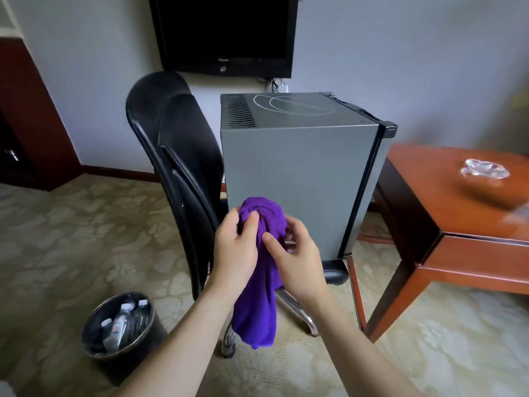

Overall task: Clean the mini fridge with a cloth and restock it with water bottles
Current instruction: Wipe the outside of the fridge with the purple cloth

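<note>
- The left hand (236, 245) and right hand (297, 253) are working close together, both gripping a purple cloth (259, 282) in front of the fridge (297, 173).
- The left thumb and fingers are curling round the bunched top of the cloth; the right thumb is pressing into its side, with the fingers wrapping behind.
- The rest of the cloth is hanging down between the forearms.
- The fridge is standing on the carpet with its door shut, its grey side facing the camera and the door edge turning to the right.
- A black bin (123, 336) is sitting on the floor at lower left, holding several water bottles (120, 325) that are leaning together inside it.
- A black chair (177, 167) is standing just left of the fridge, touching or nearly touching it.
- A wooden table (446, 213) is standing to the right, carrying a glass dish (485, 169).
- A dark TV (224, 32) is hanging on the wall above.
</note>
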A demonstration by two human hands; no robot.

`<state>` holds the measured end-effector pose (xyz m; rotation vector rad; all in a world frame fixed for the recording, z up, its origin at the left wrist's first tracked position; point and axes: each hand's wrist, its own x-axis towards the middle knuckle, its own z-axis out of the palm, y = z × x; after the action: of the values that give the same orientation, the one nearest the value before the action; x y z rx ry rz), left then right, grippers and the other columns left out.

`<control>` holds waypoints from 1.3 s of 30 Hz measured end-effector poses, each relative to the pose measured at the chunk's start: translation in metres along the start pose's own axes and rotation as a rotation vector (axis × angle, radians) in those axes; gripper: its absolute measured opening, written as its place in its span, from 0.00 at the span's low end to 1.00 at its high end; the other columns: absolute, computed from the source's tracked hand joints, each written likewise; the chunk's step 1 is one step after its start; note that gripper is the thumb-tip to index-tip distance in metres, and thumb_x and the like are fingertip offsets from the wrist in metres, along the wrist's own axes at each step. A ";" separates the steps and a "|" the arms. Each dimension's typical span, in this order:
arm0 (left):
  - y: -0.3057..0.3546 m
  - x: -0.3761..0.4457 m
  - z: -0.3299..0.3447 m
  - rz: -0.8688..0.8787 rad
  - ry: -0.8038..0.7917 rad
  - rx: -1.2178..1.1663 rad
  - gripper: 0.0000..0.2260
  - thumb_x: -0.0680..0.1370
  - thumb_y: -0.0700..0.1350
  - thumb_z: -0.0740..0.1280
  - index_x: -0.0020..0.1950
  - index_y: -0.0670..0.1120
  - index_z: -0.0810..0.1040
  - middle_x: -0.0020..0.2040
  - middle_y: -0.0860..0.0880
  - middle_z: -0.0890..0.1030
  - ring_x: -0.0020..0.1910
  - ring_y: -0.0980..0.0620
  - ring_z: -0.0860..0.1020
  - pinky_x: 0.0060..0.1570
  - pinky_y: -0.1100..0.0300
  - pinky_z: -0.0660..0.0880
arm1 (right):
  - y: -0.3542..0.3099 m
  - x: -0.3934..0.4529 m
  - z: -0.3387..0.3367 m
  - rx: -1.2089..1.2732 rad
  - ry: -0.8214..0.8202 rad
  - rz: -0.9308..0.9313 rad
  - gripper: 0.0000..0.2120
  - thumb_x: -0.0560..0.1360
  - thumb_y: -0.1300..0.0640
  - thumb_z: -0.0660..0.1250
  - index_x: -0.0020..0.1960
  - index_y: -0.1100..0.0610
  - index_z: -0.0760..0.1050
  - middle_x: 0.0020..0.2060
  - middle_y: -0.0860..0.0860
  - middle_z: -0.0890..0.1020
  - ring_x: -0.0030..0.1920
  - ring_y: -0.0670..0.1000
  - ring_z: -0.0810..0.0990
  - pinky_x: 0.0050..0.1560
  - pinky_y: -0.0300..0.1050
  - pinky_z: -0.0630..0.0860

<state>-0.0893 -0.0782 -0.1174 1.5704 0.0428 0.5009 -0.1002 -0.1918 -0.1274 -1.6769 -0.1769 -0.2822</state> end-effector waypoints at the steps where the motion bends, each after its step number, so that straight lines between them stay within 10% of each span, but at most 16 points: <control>1: 0.006 -0.003 0.001 0.009 -0.009 -0.002 0.07 0.83 0.44 0.63 0.49 0.46 0.80 0.45 0.49 0.85 0.49 0.49 0.82 0.55 0.48 0.78 | -0.004 -0.003 -0.003 0.005 0.004 0.004 0.13 0.76 0.53 0.72 0.58 0.44 0.75 0.47 0.38 0.83 0.48 0.41 0.81 0.52 0.38 0.77; 8: 0.045 -0.021 0.003 0.074 -0.051 0.001 0.09 0.83 0.44 0.63 0.44 0.47 0.78 0.40 0.52 0.83 0.41 0.53 0.80 0.47 0.55 0.77 | -0.029 -0.015 -0.018 -0.012 0.010 -0.049 0.09 0.77 0.52 0.69 0.57 0.46 0.77 0.47 0.38 0.83 0.49 0.40 0.81 0.52 0.35 0.75; 13: 0.068 -0.016 0.016 0.123 -0.156 0.203 0.10 0.82 0.46 0.63 0.41 0.49 0.75 0.35 0.55 0.79 0.35 0.56 0.75 0.37 0.63 0.71 | -0.043 -0.010 -0.020 0.089 0.066 -0.051 0.07 0.79 0.56 0.64 0.51 0.44 0.77 0.46 0.48 0.84 0.50 0.55 0.81 0.55 0.57 0.78; 26: 0.091 0.042 0.052 0.307 -0.259 0.685 0.17 0.80 0.54 0.60 0.32 0.49 0.69 0.35 0.52 0.74 0.49 0.45 0.74 0.43 0.53 0.69 | -0.065 0.040 -0.044 0.016 0.318 -0.080 0.09 0.80 0.60 0.58 0.47 0.50 0.74 0.36 0.42 0.79 0.36 0.40 0.75 0.41 0.40 0.71; 28: 0.088 0.061 0.062 0.343 -0.285 0.792 0.15 0.78 0.57 0.58 0.37 0.50 0.75 0.44 0.52 0.79 0.59 0.44 0.73 0.55 0.51 0.72 | -0.063 0.051 -0.049 0.011 0.350 -0.048 0.09 0.80 0.60 0.57 0.47 0.51 0.74 0.37 0.43 0.79 0.36 0.41 0.75 0.41 0.41 0.70; 31: 0.086 0.086 0.083 0.340 -0.388 0.948 0.25 0.79 0.61 0.58 0.71 0.49 0.75 0.76 0.51 0.68 0.79 0.47 0.57 0.76 0.51 0.57 | -0.060 0.068 -0.058 0.033 0.411 -0.006 0.09 0.80 0.60 0.57 0.48 0.51 0.74 0.39 0.46 0.80 0.38 0.45 0.75 0.42 0.43 0.71; 39: 0.079 0.137 0.130 0.392 -0.519 1.166 0.40 0.75 0.69 0.59 0.82 0.51 0.54 0.83 0.51 0.45 0.81 0.48 0.40 0.79 0.46 0.42 | -0.039 0.115 -0.085 0.031 0.468 0.112 0.07 0.79 0.59 0.57 0.46 0.56 0.73 0.38 0.50 0.78 0.37 0.48 0.74 0.41 0.46 0.71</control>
<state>0.0558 -0.1616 0.0000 2.8454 -0.4531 0.3504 -0.0083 -0.2768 -0.0478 -1.5396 0.2600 -0.5735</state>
